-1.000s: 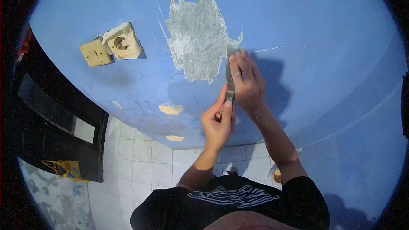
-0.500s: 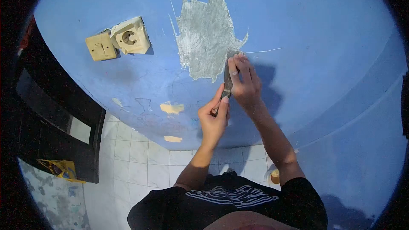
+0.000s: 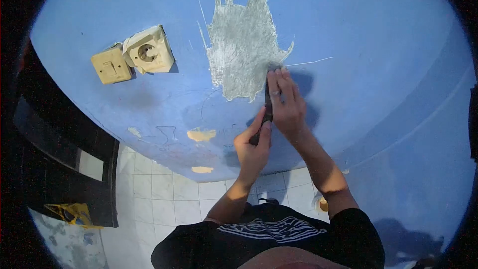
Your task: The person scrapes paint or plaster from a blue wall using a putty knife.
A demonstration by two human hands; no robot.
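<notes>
Our left grip (image 3: 253, 147) was closed round the near end of a dark, narrow tool (image 3: 269, 100), with the thumb laid along it. Our right grip (image 3: 286, 104) lay farther along on the right side, its fingers nearly straight and set against the tool's far part; we could not tell how tightly it was closed, since its thumb was hidden. The tool's far end met the right edge of a rough grey patch (image 3: 241, 45) on the blue wall (image 3: 368, 35). We saw that patch run out into ragged points on its far side. A thin white line (image 3: 311, 62) ran to the right from close to the tool's far end.

To the left we had a yellowed switch (image 3: 110, 66) just beside a cream socket (image 3: 149, 52), which sat askew. Nearer than the grey patch was a cream-coloured spot (image 3: 201, 135), with a smaller one (image 3: 202, 170) nearer again. Beyond our black shirt (image 3: 199, 244) we saw white floor tiles (image 3: 152, 209), and at the near left a yellow-and-dark item (image 3: 74, 215) too blurred to name.
</notes>
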